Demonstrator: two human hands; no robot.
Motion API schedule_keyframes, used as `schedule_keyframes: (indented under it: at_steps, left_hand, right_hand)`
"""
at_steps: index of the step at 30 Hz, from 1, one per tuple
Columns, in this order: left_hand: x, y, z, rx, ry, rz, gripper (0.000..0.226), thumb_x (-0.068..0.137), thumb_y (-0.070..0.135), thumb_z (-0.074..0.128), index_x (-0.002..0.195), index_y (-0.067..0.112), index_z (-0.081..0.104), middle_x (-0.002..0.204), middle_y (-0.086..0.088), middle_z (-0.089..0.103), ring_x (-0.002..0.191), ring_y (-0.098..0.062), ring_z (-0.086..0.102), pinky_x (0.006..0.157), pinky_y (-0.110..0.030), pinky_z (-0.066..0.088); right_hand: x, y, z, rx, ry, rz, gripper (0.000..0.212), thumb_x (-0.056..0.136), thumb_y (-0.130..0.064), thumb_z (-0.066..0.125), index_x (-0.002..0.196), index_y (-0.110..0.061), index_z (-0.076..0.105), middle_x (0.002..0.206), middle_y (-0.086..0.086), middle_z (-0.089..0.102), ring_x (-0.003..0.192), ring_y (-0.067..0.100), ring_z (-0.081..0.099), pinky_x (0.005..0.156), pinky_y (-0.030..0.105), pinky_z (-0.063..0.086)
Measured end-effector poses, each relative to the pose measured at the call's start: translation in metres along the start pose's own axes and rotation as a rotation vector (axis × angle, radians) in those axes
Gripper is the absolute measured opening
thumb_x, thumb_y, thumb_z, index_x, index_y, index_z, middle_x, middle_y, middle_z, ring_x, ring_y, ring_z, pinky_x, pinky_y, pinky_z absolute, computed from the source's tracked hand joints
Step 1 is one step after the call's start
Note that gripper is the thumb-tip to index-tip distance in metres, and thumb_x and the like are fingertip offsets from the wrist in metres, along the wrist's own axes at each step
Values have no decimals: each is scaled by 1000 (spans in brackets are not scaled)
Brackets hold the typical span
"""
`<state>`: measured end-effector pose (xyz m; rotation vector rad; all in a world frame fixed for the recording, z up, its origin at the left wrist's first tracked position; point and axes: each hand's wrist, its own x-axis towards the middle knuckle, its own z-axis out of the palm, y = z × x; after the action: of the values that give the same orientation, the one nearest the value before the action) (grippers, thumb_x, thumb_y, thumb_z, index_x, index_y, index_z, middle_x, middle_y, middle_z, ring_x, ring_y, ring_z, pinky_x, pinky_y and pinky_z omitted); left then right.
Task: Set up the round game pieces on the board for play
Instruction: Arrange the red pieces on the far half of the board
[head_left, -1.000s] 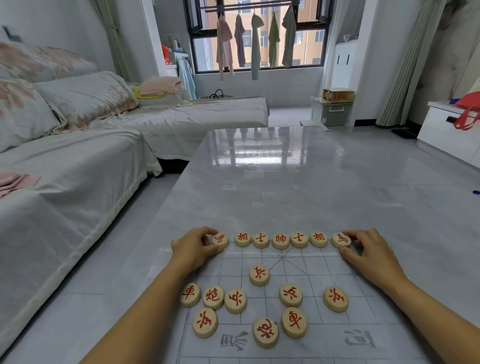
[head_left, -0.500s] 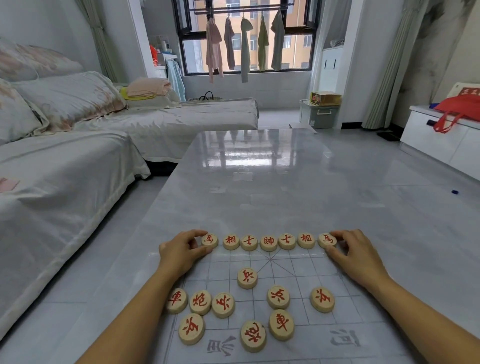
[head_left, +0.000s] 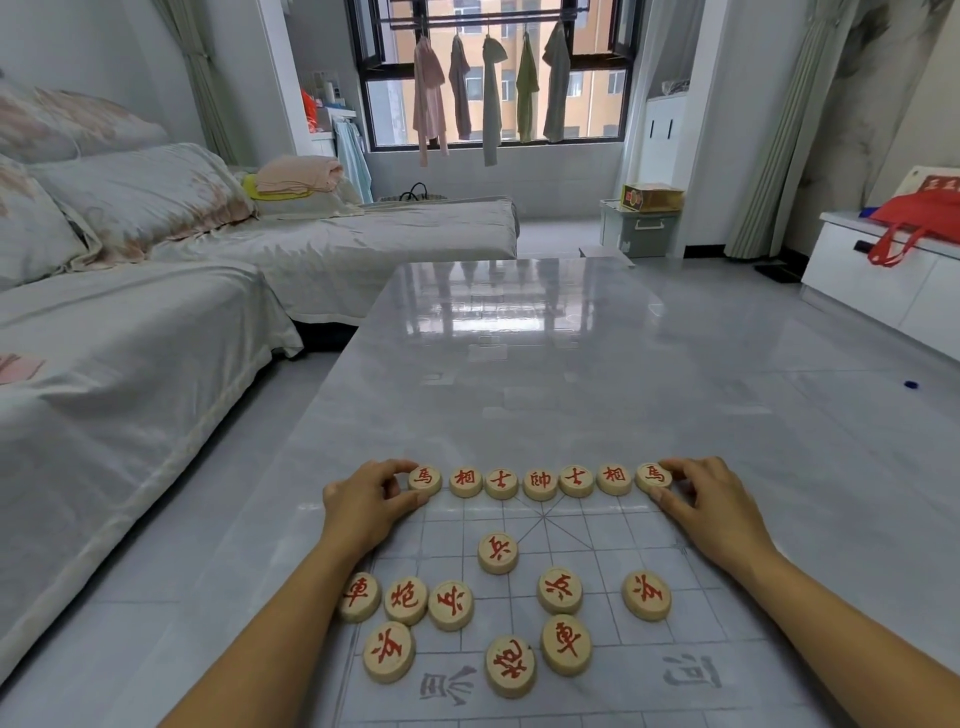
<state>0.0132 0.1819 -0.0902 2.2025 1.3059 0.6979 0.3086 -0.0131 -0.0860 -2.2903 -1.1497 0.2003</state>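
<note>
Round game pieces (head_left: 497, 553), pale wood, red characters, each hand apparently pinching a row-end piece

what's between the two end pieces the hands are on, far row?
Head view: five round pieces in a row, between the left hand's end piece and the right hand's end piece.

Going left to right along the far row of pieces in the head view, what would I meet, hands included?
Left hand → horse → elephant → advisor → general → second advisor → second elephant → second horse → right hand.
</note>
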Motion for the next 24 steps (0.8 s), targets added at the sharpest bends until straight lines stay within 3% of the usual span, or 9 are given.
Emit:
schedule_keyframes:
  at_steps: [24]
  left_hand:
    - [-1, 3, 0, 46, 3, 31, 37, 81, 44, 63, 116, 34, 58, 80, 8, 51, 82, -11, 51, 75, -31, 25]
  right_hand:
    - [1, 1, 1, -14, 10, -12, 42, 87, -39, 58, 125, -20, 53, 119, 9, 52, 111, 26, 51, 95, 43, 43]
